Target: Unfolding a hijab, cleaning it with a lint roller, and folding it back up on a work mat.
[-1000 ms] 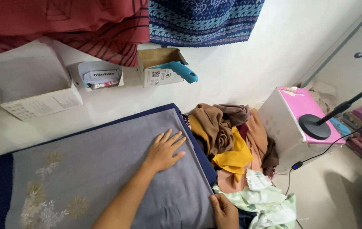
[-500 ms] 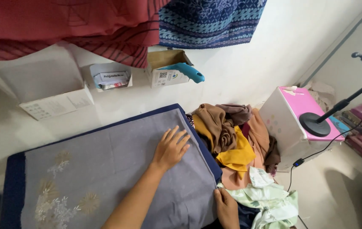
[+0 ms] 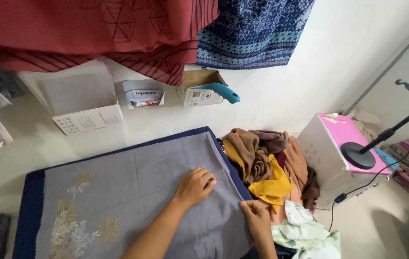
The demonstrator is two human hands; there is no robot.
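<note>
Two layers lie flat before me: a grey embroidered cloth [image 3: 132, 192] spread over a dark navy mat [image 3: 31, 211] on the pale floor. Just beside its right edge sits a heap of brown, mustard and peach fabrics [image 3: 266, 165], touching the mat's border. A white box with pink lid [image 3: 331, 153] stands beyond, bearing a black round stand base [image 3: 360, 155]. By the wall: a large open white carton [image 3: 77, 98], a small white carton [image 3: 142, 93], a brown-flapped carton holding a turquoise handle [image 3: 221, 91]. My left hand [image 3: 195, 187] rests on the cloth, fingers curled, gripping nothing I can confirm. My right hand [image 3: 257, 218] pinches the cloth's right edge.
</note>
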